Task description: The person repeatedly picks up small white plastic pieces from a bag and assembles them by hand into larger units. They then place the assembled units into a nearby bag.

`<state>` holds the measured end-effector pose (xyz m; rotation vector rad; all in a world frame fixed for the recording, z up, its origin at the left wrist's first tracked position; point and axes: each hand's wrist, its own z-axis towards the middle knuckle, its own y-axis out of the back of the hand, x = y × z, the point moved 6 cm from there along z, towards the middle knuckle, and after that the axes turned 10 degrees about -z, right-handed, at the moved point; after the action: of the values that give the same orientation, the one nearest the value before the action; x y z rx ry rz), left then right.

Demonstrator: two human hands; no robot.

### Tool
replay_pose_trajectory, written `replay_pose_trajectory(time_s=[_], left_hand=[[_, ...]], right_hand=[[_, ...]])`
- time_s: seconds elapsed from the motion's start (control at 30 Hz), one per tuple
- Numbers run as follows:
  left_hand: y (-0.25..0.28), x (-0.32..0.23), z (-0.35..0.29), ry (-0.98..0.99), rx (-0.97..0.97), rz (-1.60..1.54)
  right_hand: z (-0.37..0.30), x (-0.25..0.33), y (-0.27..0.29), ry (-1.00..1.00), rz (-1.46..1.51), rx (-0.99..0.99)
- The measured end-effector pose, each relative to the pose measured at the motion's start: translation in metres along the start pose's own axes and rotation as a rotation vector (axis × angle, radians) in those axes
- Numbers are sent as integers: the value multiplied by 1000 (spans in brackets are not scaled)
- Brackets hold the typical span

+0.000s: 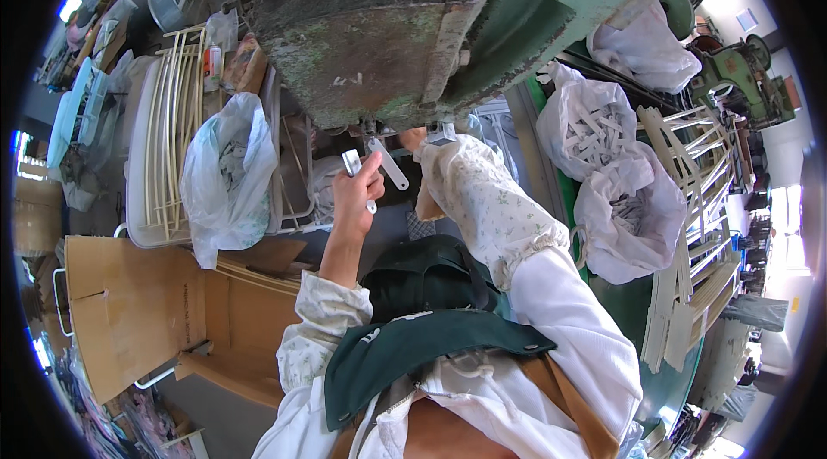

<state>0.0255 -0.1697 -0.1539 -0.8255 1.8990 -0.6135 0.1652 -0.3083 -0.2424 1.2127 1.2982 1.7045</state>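
Observation:
My left hand [351, 197] is closed round a flat white strip [351, 162] with rounded ends, which pokes out above and below the fingers. Just right of its fingertips, another white strip [391, 168] with a small hole at its lower end slants down from under the press head [379, 54]. Whether the fingertips touch that strip, I cannot tell. My right hand [415, 140] reaches in beneath the press head, past a flower-patterned sleeve cover. Its fingers are mostly hidden, so what they hold does not show.
The worn green press frame [560, 6] fills the top. To the right stand white sacks [594, 84] of strips, beside stacked pale frames [689, 261]. A plastic bag [226, 174] and cream rods [168, 131] lie left, above an open cardboard box [133, 312].

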Motion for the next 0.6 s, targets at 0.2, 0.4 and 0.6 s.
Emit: replay_pose_trajectory(time_s=[0.2,0.4,0.6], left_hand=[[31,10,-36,188,105,-167],[69,20,-38,-21,2,565],[67,-3,-33,-96,11,317]], right_hand=[[7,-8,-3,1,7,32],[-10,-9,28,26,309,16],[-63,60,124,-105,1022,218]])
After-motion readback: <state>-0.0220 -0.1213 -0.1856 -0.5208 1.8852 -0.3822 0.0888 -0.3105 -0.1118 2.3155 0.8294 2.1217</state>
